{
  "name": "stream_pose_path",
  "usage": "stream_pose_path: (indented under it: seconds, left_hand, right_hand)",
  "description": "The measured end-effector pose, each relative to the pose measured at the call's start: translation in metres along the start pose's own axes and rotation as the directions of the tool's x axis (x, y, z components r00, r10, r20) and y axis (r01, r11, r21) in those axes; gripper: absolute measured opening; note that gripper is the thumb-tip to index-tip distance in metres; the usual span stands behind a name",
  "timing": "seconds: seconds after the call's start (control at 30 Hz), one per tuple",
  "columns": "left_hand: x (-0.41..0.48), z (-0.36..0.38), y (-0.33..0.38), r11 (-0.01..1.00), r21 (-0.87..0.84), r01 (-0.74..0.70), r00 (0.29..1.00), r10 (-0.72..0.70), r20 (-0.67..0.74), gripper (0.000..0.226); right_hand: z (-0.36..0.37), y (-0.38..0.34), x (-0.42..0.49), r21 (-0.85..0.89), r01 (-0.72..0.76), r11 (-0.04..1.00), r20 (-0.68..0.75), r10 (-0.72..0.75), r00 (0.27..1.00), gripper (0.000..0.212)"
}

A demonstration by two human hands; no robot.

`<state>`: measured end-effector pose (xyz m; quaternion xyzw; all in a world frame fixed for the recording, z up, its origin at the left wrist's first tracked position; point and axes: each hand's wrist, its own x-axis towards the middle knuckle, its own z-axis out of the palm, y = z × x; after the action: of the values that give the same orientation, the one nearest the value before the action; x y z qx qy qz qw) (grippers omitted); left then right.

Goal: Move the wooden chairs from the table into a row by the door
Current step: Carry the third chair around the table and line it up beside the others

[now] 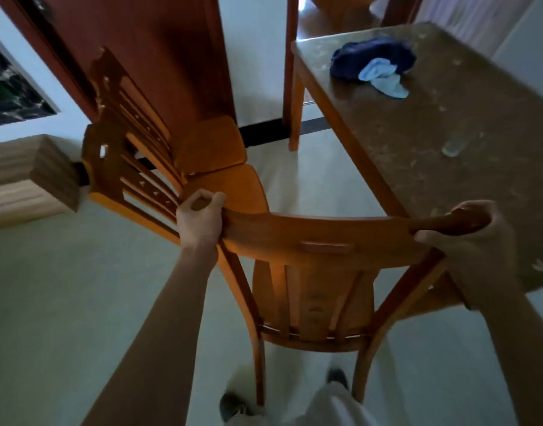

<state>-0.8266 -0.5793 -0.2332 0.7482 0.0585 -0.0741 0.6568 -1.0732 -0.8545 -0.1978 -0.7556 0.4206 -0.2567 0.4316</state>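
Head view: left hand (199,221) and right hand (467,238) clamped on chair (319,238) top rail ends, two chairs (159,155) parked by door (135,41).

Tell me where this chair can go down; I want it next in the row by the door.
Bare floor lies between the two placed chairs and the table, and more floor opens left of the held chair, gripped by left hand and right hand. It is crowded against the door.
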Motion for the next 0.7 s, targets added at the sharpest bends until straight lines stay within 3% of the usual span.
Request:
stream_pose_path:
  seconds: [0.17,0.3,0.57,0.7]
  left_hand:
    - [0.035,0.006,0.018,0.996,-0.018,-0.085,0.971,0.087,0.224,0.037]
    - [0.055,0.022,0.029,0.99,-0.014,-0.137,0.915,0.132,0.382,0.034]
    - [0.084,0.042,0.035,0.983,0.06,-0.176,0.833,0.116,0.54,0.027]
    - [0.1,0.04,0.027,0.982,0.056,-0.181,0.779,0.108,0.618,0.028]
  right_hand:
    - [0.013,0.008,-0.041,0.096,-0.059,0.994,-0.18,0.076,0.981,0.096]
    - [0.026,0.013,-0.067,0.144,-0.13,0.981,-0.323,0.171,0.931,0.094]
    - [0.054,0.01,-0.098,0.166,-0.215,0.962,-0.465,0.269,0.843,0.073]
    - [0.072,0.004,-0.123,0.154,-0.268,0.951,-0.498,0.309,0.811,0.08]
